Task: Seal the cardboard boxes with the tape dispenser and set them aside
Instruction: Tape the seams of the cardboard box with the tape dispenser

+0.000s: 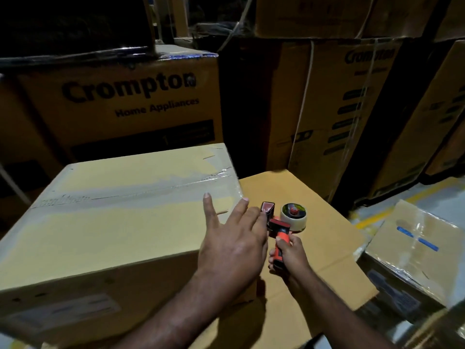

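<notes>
Cardboard box (113, 222), clear tape running along its top seam, is sitting at left on a flat cardboard surface (319, 260); I am reaching my left hand (234, 245) over its right edge, fingers straight and spread, though I cannot tell whether they are touching. Just beside the box, my right hand (289, 255) is gripping the tape dispenser (284, 226) by its orange handle. Printed Crompton cartons (125, 102) are standing behind, and a film-wrapped box (415, 248) is lying at right.

Tan cardboard box (113, 222), top seam taped; orange tape dispenser (283, 226) just beside its right edge.
</notes>
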A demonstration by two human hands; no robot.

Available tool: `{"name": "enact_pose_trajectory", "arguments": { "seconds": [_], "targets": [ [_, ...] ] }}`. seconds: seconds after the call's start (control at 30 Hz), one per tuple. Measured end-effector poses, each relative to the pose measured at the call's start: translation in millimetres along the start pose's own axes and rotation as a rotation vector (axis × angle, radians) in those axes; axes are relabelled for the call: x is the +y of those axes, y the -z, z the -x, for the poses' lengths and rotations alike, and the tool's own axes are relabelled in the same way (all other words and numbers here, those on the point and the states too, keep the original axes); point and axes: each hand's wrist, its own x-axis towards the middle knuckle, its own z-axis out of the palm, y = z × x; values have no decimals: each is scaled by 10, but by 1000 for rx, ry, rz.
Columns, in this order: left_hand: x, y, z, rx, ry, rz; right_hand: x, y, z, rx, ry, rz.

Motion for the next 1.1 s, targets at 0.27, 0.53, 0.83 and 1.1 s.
{"name": "enact_pose_trajectory", "arguments": {
  "seconds": [0.27, 0.53, 0.83, 1.1],
  "targets": [
    [140, -243, -63, 155, 62, 14, -512, 46, 111, -6, 28, 1349],
    [308, -208, 20, 231, 416, -5, -1541, -426, 989, -172, 520, 344],
    [444, -324, -99, 315, 430, -75, -1607, -734, 710, 9, 530, 460],
    [404, -361, -107, 378, 446, -75, -2002, -1305, -186, 86, 437, 420]
  ]
}}
